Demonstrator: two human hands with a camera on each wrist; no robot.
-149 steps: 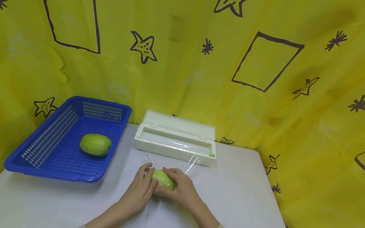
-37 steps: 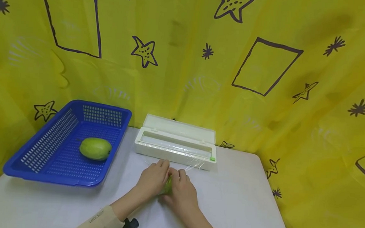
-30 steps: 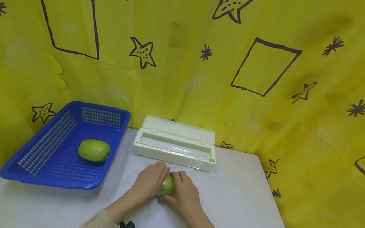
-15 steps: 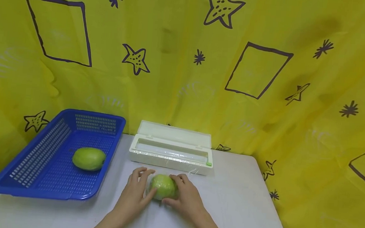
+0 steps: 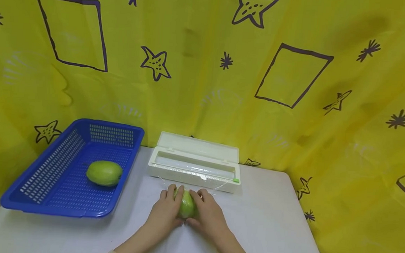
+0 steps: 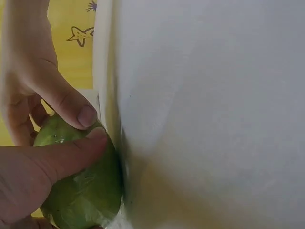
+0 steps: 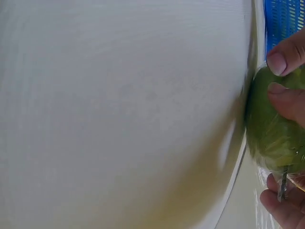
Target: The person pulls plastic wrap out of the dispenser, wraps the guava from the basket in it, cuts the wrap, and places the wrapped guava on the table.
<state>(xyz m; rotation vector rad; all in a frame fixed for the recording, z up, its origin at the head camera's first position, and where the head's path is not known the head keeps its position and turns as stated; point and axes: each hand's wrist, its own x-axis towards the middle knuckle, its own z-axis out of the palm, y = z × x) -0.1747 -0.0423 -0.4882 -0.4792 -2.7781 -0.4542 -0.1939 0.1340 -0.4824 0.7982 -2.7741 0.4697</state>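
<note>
In the head view a green melon (image 5: 187, 207) covered in clear plastic wrap sits on the white table, close in front of the wrap box. My left hand (image 5: 162, 213) grips its left side, fingers over the top. From the right, my right hand (image 5: 211, 214) holds it too, and both thumbs come close together at the near side. The left wrist view shows shiny, creased film over the melon (image 6: 88, 198). A thin stem (image 7: 283, 183) pokes out under film by the right fingers (image 7: 282, 208). Loose film (image 5: 219, 186) stretches between melon and box.
A white wrap box (image 5: 192, 176) with its lid raised and a film roll inside stands behind the hands. At left, a blue basket (image 5: 113, 208) holds another green melon (image 5: 104, 173). A yellow patterned curtain (image 5: 197, 102) hangs along the table's back.
The melon has been turned between both hands, closer to the wrap box. Half a second ago my left fingers were spread at its side; now they are curled over it.
</note>
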